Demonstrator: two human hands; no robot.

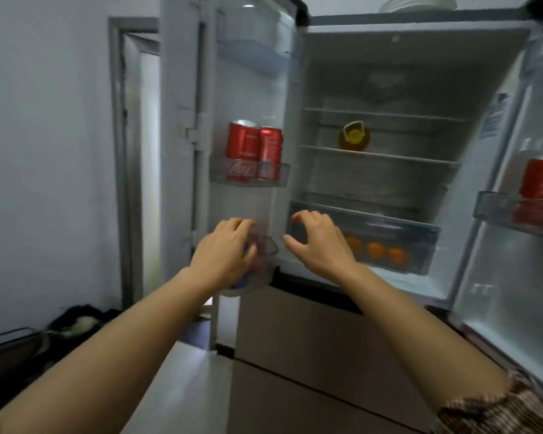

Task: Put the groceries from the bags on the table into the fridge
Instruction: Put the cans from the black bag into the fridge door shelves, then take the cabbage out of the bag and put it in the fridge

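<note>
The left hand (226, 249) curls over a blurred, mostly hidden purple item (247, 246) in the lower door bin (272, 245), probably seating it; whether it grips cannot be told. The right hand (318, 242) hovers empty, fingers apart, before the crisper drawer (420, 236) of oranges (375, 249). Cola cans (243, 142) stand in the bin above.

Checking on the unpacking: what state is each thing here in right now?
Left fridge door: open.
Right fridge door: open.
Cola cans: upright in the left door's middle bin.
Oil bottle: upright on a shelf, capped.
Crisper drawer: in place, oranges inside.
Left hand: curled round a blurred purple item at the lower door bin.
Right hand: loosely curled, holding nothing.
</note>
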